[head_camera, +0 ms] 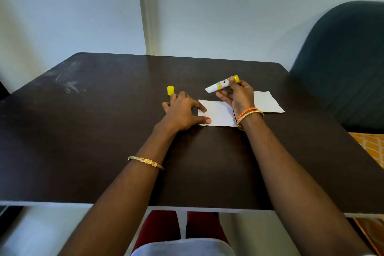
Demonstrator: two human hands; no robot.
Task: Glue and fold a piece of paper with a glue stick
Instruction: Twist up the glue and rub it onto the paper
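A: Start with what's closest to the camera. What do you see?

B: A lap in dark red trousers under the near edge of the dark desk (93, 131). Two bare forearms reach forward over it. The left one wears a gold bangle (145, 161) halfway up the arm; the right wrist carries an orange band and a gold one (248, 114).

A: And the left hand?

B: The left hand (182, 113) lies palm down with fingers spread and fairly straight, gripping nothing. Its thumb and forefinger press the left edge of the white paper (218, 113), pinning it flat to the desk.

A: Where is that paper exactly?

B: Flat on the desk, a little right of centre. A second white piece (268, 103) shows to the right of the right wrist; whether the two are one sheet or separate, I cannot tell, because the wrist hides the join.

A: The right hand?

B: The right hand (239, 94) is raised above the paper, fingers curled round the yellow base end of the glue stick (220, 85). The stick is uncapped, tilted, its white tip pointing left and slightly down, clear of the sheet.

A: The cap?

B: The yellow cap (170, 90) stands upright on the desk just beyond the left fingertips.

A: Farther back?

B: A pale wall, and a dark green chair back (342, 58) at the right.
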